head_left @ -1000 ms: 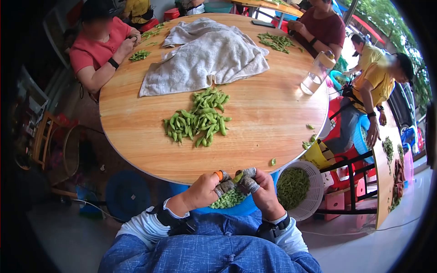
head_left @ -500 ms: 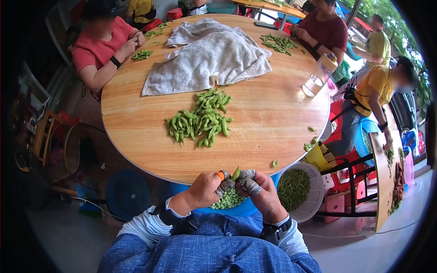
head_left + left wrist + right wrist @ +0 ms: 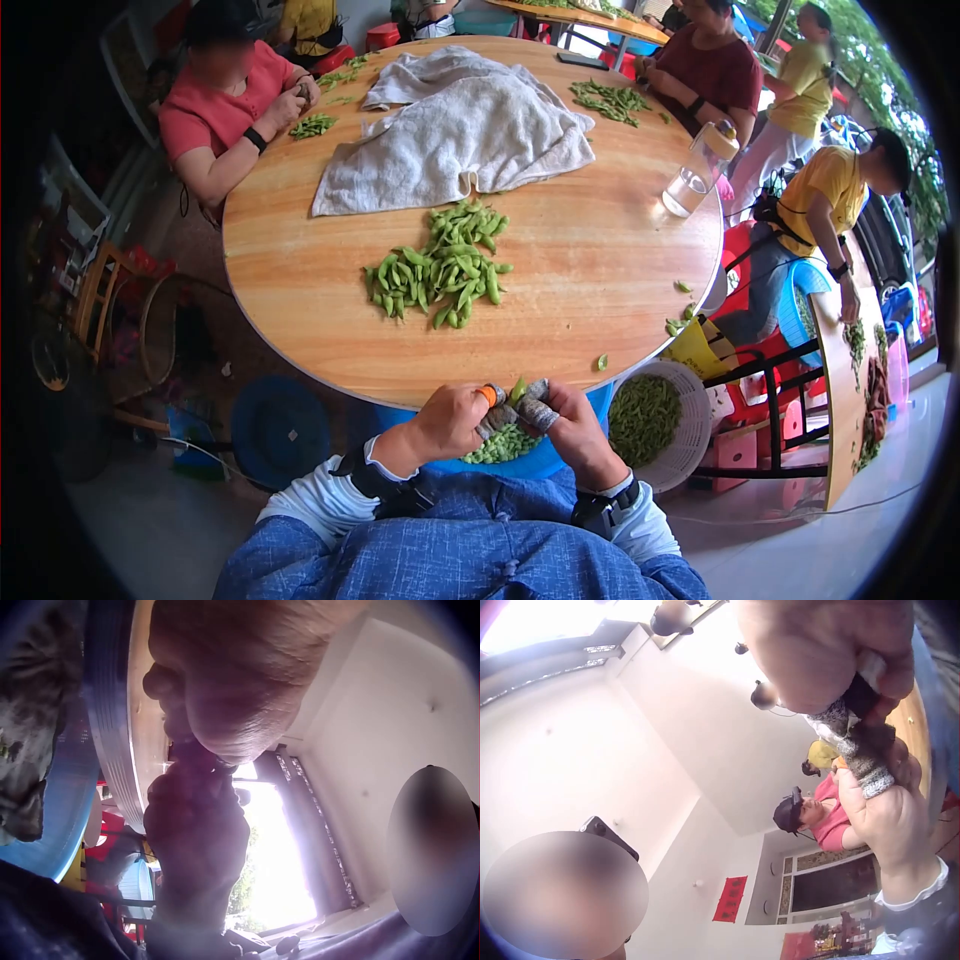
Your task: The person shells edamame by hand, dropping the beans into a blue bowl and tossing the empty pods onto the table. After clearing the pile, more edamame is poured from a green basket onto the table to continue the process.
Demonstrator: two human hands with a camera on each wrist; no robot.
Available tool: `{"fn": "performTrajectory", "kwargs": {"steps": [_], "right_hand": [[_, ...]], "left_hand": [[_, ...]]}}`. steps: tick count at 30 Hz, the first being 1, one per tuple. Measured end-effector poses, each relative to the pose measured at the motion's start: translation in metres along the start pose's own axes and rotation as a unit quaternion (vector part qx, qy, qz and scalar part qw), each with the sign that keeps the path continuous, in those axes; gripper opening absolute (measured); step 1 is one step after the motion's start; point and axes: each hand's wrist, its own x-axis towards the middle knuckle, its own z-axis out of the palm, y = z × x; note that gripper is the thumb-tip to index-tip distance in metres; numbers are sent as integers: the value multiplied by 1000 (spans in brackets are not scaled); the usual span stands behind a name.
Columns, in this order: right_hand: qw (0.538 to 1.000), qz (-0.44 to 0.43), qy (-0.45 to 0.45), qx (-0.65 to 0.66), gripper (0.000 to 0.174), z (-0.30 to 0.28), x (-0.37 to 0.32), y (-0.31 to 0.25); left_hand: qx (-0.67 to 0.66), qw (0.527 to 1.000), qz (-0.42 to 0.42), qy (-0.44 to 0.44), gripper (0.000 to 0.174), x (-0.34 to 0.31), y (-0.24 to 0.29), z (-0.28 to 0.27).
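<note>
In the head view a green soybean pod (image 3: 517, 389) stands upright between my two hands, just off the table's near edge. My left hand (image 3: 448, 422) pinches it from one side with cloth-wrapped fingertips; an orange band circles one digit. From the other side my right hand (image 3: 580, 432) pinches it, its thumb and finger also wrapped in grey cloth. Directly below, shelled green beans (image 3: 503, 444) lie in a blue tub (image 3: 543, 461). Both wrist views show the hands meeting fingertip to fingertip, the pod itself hidden there.
A heap of pods (image 3: 440, 268) lies on the round wooden table (image 3: 310, 290), behind it a grey-white towel (image 3: 450, 140). A water bottle (image 3: 698, 170) stands near the right edge. At lower right sits a white basket (image 3: 694, 425) of pods. Several people work around.
The pod, slanted between the fingertips earlier, has turned upright and now shows less above the fingers. Both hands stay over the tub. A person in yellow at back right has moved.
</note>
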Motion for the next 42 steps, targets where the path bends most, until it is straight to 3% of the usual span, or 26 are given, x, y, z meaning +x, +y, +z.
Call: {"fn": "performTrajectory", "kwargs": {"steps": [4, 7, 10, 16, 19, 22, 25, 28, 33, 37, 40, 42], "right_hand": [[1000, -22, 11, -10, 16, 3, -1, -2], [998, -65, 12, 22, 15, 7, 0, -2], [994, -111, -3, 23, 14, 5, 1, 3], [990, -141, 11, -30, 16, 2, 2, 5], [995, -97, 13, 12, 16, -2, 2, 2], [996, -79, 3, 30, 16, -2, 4, 5], [994, -106, 5, 34, 15, 2, 4, 7], [993, -111, 19, 38, 15, 2, 4, 11], [996, -70, 38, 40, 15, 0, 5, 5], [996, -63, 33, 54, 15, 4, 5, 9], [995, -86, 34, 42, 14, 7, 4, 11], [993, -108, 38, 28, 13, 10, 4, 12]], "left_hand": [[63, 998, 25, 15, 16, 1, 8, -3], [-58, 995, 5, 82, 17, 3, 12, 2], [-207, 973, -46, 89, 12, 5, 25, -1], [-218, 966, -57, 124, 12, 4, 14, 12], [-36, 995, -23, 89, 11, 7, 24, 2], [2, 995, -8, 98, 12, 7, 21, 0], [-141, 982, -69, 101, 12, 4, 20, 5], [-123, 986, -76, 85, 15, 5, 17, 6], [52, 992, -4, 114, 26, 9, 21, -2], [121, 990, 12, 73, 32, 5, 16, -3], [-22, 992, -16, 121, 27, 3, 16, 2], [-131, 981, -83, 117, 20, 5, 18, 4]]}}
